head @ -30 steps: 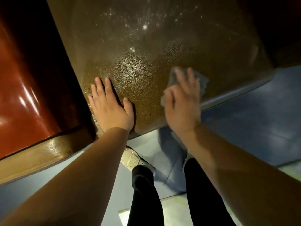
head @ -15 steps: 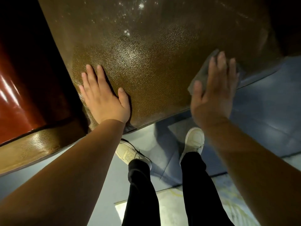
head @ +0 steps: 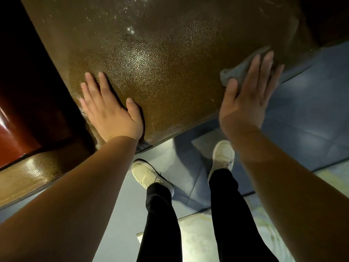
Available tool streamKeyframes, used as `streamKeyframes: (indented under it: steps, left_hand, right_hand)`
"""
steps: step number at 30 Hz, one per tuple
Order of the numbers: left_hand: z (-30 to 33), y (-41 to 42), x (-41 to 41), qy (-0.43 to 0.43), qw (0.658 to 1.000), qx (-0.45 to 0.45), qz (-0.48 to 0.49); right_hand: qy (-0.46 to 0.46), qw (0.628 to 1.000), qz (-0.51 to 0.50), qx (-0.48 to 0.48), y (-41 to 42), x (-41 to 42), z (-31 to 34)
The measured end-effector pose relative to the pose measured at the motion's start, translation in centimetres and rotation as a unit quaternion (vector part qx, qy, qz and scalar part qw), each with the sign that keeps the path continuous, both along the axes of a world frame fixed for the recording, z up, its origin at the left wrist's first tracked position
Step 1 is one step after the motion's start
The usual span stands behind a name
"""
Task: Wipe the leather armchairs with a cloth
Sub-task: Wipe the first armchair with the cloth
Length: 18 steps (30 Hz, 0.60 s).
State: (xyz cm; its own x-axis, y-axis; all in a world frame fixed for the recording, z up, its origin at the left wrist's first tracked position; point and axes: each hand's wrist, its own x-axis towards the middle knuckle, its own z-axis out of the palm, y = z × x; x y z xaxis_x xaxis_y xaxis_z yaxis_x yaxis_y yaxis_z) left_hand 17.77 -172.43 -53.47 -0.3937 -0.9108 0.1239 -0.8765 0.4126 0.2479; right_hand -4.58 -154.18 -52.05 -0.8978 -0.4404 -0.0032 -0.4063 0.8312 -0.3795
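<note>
At the far left I see a glossy red-brown surface, probably part of a second chair, though I cannot tell for sure. Below it runs a tan pebbled leather edge.

Next comes my left hand, laid flat with straight fingers on the brown armchair panel, near its lower left corner. It grips nothing; I judge it is only bracing me.

Across the middle, the panel's pebbled leather catches a bright sheen, and pale specks dot its upper part. I cannot tell whether those are dust, droplets or glints of light. If they are dirt, that upper area has not been wiped yet.

Below the panel, my two light shoes and dark trouser legs stand on a blue and grey floor.

At the right, my right hand presses the grey cloth against the panel's lower right edge, fingers straight and spread over it, not curled round it. The cloth is bunched, partly hidden under my palm.

My reading is that I am mid-wipe on this one panel, at the right-hand end of a pass along the bottom. The upper part, the other surfaces of this chair and any further chair look like work remaining.
</note>
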Motion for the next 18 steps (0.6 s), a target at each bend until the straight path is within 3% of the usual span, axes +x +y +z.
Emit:
streamKeyframes:
  steps: [2, 5, 9, 10, 12, 15, 18]
  left_hand:
    - [0.2, 0.1, -0.1, 0.002, 1.000, 0.007, 0.000]
    - [0.6, 0.1, 0.2, -0.004, 1.000, 0.020, 0.002]
    - [1.8, 0.0, 0.0, -0.025, 0.999, 0.039, 0.010]
    - [2.1, 0.1, -0.3, -0.028, 0.998, 0.051, 0.010]
    - [2.8, 0.2, -0.9, -0.040, 0.996, 0.080, 0.011]
    - [3.7, 0.5, -1.5, -0.079, 0.990, 0.113, 0.036]
    - [4.4, 1.5, -5.6, -0.048, 0.980, 0.151, 0.122]
  right_hand:
    - [-0.002, 0.998, 0.067, 0.013, -0.4, 3.5, 0.1]
    - [-0.014, 0.959, 0.275, 0.072, 1.0, 10.7, 0.0]
    - [0.037, 0.904, 0.416, 0.096, 2.7, 7.4, -0.6]
    - [0.066, 0.901, 0.414, 0.107, 3.0, 5.0, -0.7]
    - [0.078, 0.932, 0.325, 0.140, 3.6, -0.3, -0.4]
    - [-0.025, 0.985, 0.119, 0.122, 3.1, -5.5, 1.7]
    - [-0.033, 0.987, 0.108, 0.113, 0.8, -4.0, 3.1]
